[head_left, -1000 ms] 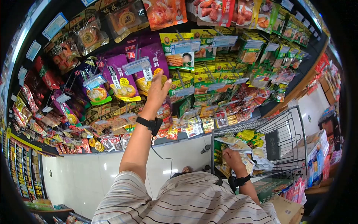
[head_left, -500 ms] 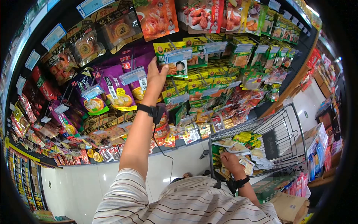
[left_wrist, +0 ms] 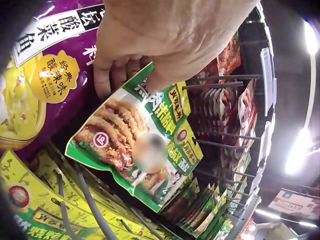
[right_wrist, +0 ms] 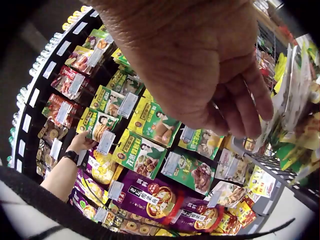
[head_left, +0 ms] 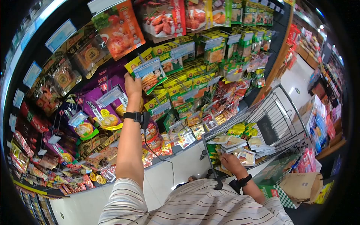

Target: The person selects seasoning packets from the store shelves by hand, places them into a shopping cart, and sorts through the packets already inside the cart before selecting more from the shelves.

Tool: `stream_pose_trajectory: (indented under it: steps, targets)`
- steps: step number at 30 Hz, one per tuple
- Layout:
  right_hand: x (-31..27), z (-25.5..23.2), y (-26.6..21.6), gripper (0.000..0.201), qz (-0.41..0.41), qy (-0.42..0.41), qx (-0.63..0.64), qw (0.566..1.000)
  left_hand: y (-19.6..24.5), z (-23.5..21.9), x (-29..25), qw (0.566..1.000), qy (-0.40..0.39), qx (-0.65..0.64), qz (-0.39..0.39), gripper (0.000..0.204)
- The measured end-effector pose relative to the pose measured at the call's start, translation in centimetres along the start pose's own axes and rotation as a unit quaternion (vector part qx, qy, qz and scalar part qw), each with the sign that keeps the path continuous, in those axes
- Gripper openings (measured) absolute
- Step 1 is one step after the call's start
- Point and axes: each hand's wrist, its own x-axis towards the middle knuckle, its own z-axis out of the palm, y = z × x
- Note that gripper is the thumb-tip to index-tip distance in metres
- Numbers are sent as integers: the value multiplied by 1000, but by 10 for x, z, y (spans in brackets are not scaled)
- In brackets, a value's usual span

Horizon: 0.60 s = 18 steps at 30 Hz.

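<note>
My left hand [head_left: 134,89] pinches the edge of a green-and-yellow seasoning packet [head_left: 152,81] at the hanging rack. In the left wrist view, the thumb lies over this packet's upper corner and the curled fingers go behind it; its front shows sliced meat. Purple pouches [head_left: 101,108] hang beside and below the hand. Over the near side of the shopping cart [head_left: 290,112], my right hand [head_left: 231,164] hangs with loosely curled fingers. Pale packets [head_left: 249,155] lie in the cart close by it, and nothing shows within its fingers in the right wrist view.
Orange and red pouches [head_left: 119,32] hang in the row above. Price tags [head_left: 61,35] stick out from the hooks along the rack. A brown paper bag [head_left: 302,185] stands right of my body, and pale tiled floor [head_left: 155,183] lies below the shelf.
My left hand has moved from in front of the purple pouches up to the green-and-yellow packet and taken its edge. The view has turned; the right hand stays over the cart.
</note>
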Motion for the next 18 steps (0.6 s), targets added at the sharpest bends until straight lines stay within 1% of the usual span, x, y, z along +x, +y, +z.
stream_pose_trajectory:
  steps: [2,4,5,8,9,12,13,14,15,16,17,18]
  targets:
    - [0,4,2,15,-3,13,9,1000,-1,-1,-1,1000,6,-2,16,47]
    - [0,8,2,15,-9,27,10,1000,-14,1,4,999,15,-7,40,46]
    - [1,10,3,15,-6,24,3,1000,-16,0,4,999,8,-15,30,43]
    - [4,13,3,16,-2,20,-8,1000,-8,-10,5,998,-10,53,22,42]
    - [3,8,-3,18,-5,19,-5,1000,-13,-10,6,997,-8,65,29,39]
    - [4,10,2,20,-7,20,-9,1000,11,-17,-6,998,-21,-37,47,38]
    - [4,11,5,20,-7,20,-13,1000,12,-19,-10,995,-52,-80,14,45]
    - [2,11,9,20,-9,20,-18,1000,6,-19,-15,996,-37,-71,33,47]
    - [2,8,10,20,-14,20,-23,999,-9,-13,-18,997,-19,-61,53,49]
    - [3,7,12,20,-19,21,-28,999,-3,-17,-20,996,-1,-51,73,51]
    - [3,8,16,20,-13,22,-14,1000,2,-23,-27,998,-2,-15,61,54]
    - [4,6,18,20,-13,21,-7,1000,24,-29,-41,999,-3,22,46,56]
